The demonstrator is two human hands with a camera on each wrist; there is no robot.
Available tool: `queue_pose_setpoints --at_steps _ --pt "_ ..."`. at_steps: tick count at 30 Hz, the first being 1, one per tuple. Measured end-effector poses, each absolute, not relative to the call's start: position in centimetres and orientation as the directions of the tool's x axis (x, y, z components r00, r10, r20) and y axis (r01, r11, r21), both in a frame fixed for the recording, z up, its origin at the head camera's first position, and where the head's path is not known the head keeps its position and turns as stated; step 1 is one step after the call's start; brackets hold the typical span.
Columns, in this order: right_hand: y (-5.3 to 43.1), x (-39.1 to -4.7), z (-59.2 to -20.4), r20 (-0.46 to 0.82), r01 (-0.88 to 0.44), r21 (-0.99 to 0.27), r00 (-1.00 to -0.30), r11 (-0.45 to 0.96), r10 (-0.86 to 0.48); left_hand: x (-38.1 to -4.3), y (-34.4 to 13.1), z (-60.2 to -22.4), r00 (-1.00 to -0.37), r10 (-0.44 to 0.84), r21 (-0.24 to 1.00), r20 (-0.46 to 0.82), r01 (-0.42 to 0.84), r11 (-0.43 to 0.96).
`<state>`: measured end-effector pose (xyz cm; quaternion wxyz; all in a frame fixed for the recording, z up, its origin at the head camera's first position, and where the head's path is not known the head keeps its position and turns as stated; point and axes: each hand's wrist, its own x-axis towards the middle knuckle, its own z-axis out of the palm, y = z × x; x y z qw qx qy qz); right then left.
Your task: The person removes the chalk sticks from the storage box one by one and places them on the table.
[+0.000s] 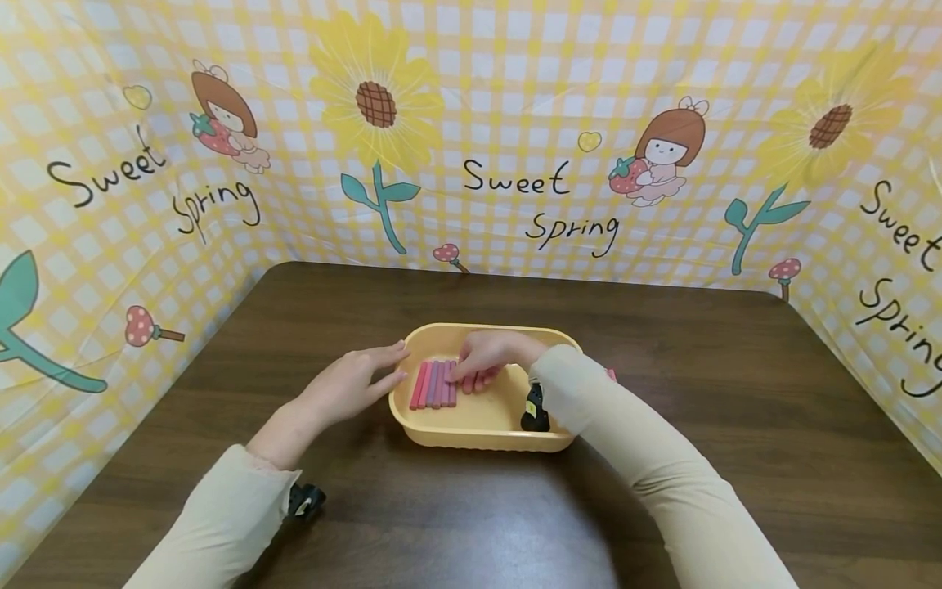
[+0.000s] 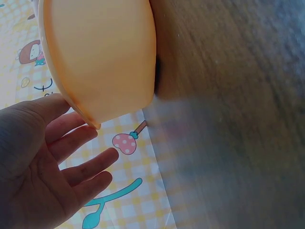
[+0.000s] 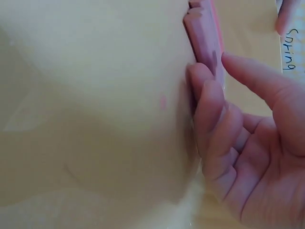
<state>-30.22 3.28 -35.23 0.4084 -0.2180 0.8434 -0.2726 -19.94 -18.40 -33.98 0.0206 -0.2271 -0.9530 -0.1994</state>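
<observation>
A yellow tray (image 1: 471,440) with rounded ends stands on the table. Inside its left half lies a row of pink and purple sticks (image 1: 434,384), side by side. My right hand (image 1: 496,350) reaches over the tray to the right end of this row. In the right wrist view its thumb and index fingertip pinch the near purple stick (image 3: 202,38), while the other fingers curl in. At the tray's left end is my left hand (image 1: 352,380), its fingers loosely extended and spread. The left wrist view shows that hand's fingertips right at the tray's rim (image 2: 71,102).
A pink piece (image 1: 612,375) peeks out beyond the right sleeve, past the tray's right end. Each wrist carries a small black camera (image 1: 306,501). Yellow checked cloth (image 1: 515,123) with printed flowers walls in the dark wooden table (image 1: 353,507).
</observation>
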Motion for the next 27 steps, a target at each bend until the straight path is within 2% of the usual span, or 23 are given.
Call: queue_pose_setpoints --at_steps 5,12,17,27 --pt "2.96 -30.05 -35.33 -0.562 -0.156 -0.614 -0.602 0.774 -0.567 -19.99 -18.42 -34.02 -0.896 0.425 0.371 0.13 0.441 0.817" --pt "2.76 -29.97 -35.23 -0.559 -0.183 -0.592 -0.609 0.785 -0.563 -19.99 -18.48 -34.09 -0.898 0.422 0.373 0.123 0.436 0.819" --pt "2.82 -30.19 -35.4 -0.561 -0.19 -0.589 -0.603 0.785 -0.567 -19.96 -18.47 -34.09 -0.9 0.42 0.375 0.119 0.432 0.82" --pt "3.21 -30.33 -34.99 -0.582 -0.117 -0.646 -0.564 0.754 -0.586 -19.92 -18.47 -34.14 -0.903 0.414 0.377 0.116 0.425 0.823"
